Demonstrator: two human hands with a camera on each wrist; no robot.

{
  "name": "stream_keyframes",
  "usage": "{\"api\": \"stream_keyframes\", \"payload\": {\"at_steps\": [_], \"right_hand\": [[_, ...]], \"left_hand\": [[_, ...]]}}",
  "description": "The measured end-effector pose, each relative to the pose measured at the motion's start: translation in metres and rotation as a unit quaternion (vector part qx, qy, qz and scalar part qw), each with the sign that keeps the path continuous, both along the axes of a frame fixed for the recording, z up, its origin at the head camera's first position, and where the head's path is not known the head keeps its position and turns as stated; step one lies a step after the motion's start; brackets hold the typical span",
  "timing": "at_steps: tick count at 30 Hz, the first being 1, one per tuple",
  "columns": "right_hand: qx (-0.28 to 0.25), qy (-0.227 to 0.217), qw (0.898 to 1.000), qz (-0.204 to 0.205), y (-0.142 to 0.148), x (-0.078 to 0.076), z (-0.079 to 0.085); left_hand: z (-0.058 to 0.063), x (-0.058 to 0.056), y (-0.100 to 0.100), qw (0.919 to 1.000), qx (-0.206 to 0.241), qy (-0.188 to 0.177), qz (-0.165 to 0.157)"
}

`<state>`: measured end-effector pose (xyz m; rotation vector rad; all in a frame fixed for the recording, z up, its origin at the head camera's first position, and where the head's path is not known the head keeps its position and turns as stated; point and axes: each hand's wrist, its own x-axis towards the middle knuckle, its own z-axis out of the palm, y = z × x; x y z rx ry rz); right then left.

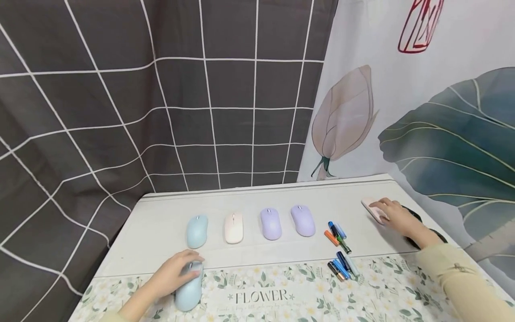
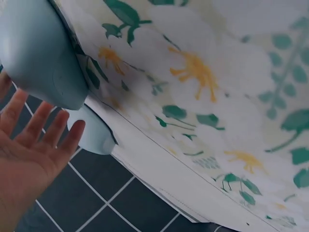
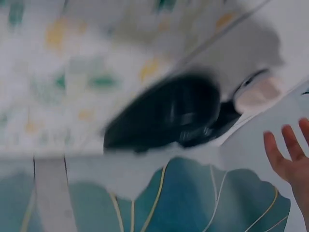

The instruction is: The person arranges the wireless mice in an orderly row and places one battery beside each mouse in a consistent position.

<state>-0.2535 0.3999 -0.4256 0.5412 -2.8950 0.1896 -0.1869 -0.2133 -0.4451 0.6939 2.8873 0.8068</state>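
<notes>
My left hand (image 1: 174, 275) rests over a light blue mouse (image 1: 188, 297) on the floral mat, thumb and fingers around its front end. In the left wrist view the fingers (image 2: 54, 129) reach up to the blue shell (image 2: 43, 53), which hides some of the tips. Far right, my right hand (image 1: 400, 221) reaches over a pale pink mouse (image 1: 372, 210), its fingers overlapping one side of it. The right wrist view shows extended fingers (image 3: 289, 145) apart from the pink mouse (image 3: 260, 96). Black shiny mouse-like objects (image 3: 164, 111) lie close by, partly hidden under the right arm in the head view.
Across the back of the table stand another blue mouse (image 1: 197, 231), a pink mouse (image 1: 234, 228) and two purple mice (image 1: 271, 224). Several small coloured cylinders like batteries lie in an upper group (image 1: 331, 238) and a lower group (image 1: 340, 270). A dark checked curtain (image 1: 233, 125) hangs behind.
</notes>
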Motion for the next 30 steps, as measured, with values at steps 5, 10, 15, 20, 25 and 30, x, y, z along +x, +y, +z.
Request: {"api": "stream_keyframes", "payload": {"at_steps": [5,10,15,20,25,30], "right_hand": [[0.118,-0.027,0.992,-0.023,0.006,-0.018,0.004],[0.156,-0.103,0.982,-0.035,0.006,-0.036,-0.003],[0.158,-0.110,0.981,-0.020,0.008,-0.042,-0.009],[0.150,-0.106,0.983,-0.023,0.007,-0.042,-0.008],[0.131,-0.126,0.983,-0.033,0.003,-0.044,-0.009],[0.154,-0.117,0.980,-0.040,0.011,-0.043,-0.019]], "left_hand": [[-0.001,0.003,-0.009,0.9976,-0.004,-0.022,-0.065],[0.004,0.004,-0.018,0.9921,0.004,-0.056,-0.112],[0.009,0.003,-0.020,0.9867,0.011,-0.099,-0.128],[0.011,0.001,-0.017,0.9852,0.002,-0.111,-0.130],[0.014,0.002,-0.016,0.9861,-0.017,-0.105,-0.128],[0.019,0.003,-0.012,0.9874,-0.070,-0.068,-0.125]]}}
